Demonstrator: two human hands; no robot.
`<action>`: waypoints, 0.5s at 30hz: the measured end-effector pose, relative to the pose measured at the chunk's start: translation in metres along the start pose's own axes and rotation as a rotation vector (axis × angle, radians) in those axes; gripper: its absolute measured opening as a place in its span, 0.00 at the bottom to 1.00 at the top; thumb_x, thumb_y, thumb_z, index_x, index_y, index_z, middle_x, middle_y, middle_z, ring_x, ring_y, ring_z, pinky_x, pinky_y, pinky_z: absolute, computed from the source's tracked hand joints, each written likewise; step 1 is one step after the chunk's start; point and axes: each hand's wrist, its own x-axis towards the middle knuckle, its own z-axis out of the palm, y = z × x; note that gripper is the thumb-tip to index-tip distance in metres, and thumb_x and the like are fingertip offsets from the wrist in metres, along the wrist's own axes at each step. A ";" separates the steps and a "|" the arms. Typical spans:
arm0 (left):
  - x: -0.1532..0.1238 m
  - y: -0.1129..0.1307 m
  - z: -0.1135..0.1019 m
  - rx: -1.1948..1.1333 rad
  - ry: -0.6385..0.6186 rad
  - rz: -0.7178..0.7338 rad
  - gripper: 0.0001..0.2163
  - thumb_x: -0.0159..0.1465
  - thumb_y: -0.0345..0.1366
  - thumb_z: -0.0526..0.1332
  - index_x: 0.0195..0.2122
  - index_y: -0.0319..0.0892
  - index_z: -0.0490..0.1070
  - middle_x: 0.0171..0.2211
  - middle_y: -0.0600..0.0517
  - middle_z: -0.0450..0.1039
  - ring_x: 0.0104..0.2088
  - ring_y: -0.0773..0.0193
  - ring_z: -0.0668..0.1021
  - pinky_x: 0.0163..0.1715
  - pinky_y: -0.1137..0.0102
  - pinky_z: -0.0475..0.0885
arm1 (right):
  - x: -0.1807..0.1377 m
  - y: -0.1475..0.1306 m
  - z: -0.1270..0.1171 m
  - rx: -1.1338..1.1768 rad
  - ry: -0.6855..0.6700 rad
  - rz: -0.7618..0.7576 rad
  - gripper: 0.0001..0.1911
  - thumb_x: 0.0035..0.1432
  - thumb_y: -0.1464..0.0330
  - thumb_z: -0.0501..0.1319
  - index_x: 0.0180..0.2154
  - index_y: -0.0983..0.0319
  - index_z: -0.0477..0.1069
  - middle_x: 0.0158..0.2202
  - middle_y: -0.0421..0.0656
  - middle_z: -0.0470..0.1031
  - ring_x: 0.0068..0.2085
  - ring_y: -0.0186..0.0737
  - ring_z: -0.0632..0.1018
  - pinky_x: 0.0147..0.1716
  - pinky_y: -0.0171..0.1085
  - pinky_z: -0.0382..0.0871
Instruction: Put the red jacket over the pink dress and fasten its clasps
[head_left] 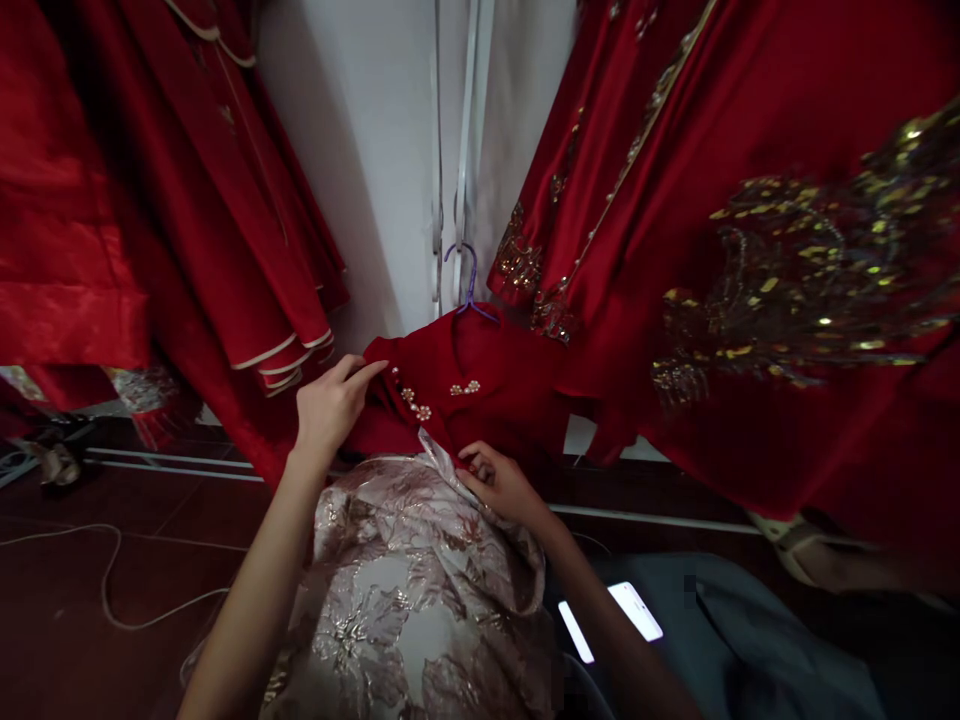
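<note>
A red garment [510,400] with a V neck and pearl flower trim hangs on a purple hanger [471,285] in front of me. My left hand [330,405] is closed in a pinch at the garment's left shoulder edge. A pale, shiny brocade garment [375,600] with a floral pattern spreads below, against the red one. My right hand [499,482] is closed, fingers curled, at a raised pale edge of the brocade beside the red cloth. Its fingertips partly hide what they grip.
Red garments with pale piping [277,300] hang at left, and sequinned red ones [810,280] at right. White rack poles [465,130] stand by the wall. A lit phone [636,612] lies on dark cloth [750,640]. A cable [112,590] crosses the floor; a shoe [795,550] is at right.
</note>
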 end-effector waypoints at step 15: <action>-0.025 0.021 -0.001 -0.082 -0.309 -0.012 0.10 0.63 0.42 0.54 0.39 0.48 0.72 0.34 0.52 0.75 0.31 0.63 0.76 0.27 0.72 0.63 | 0.003 0.018 0.016 0.169 0.198 0.088 0.11 0.49 0.62 0.60 0.31 0.60 0.60 0.26 0.37 0.65 0.27 0.33 0.69 0.28 0.32 0.65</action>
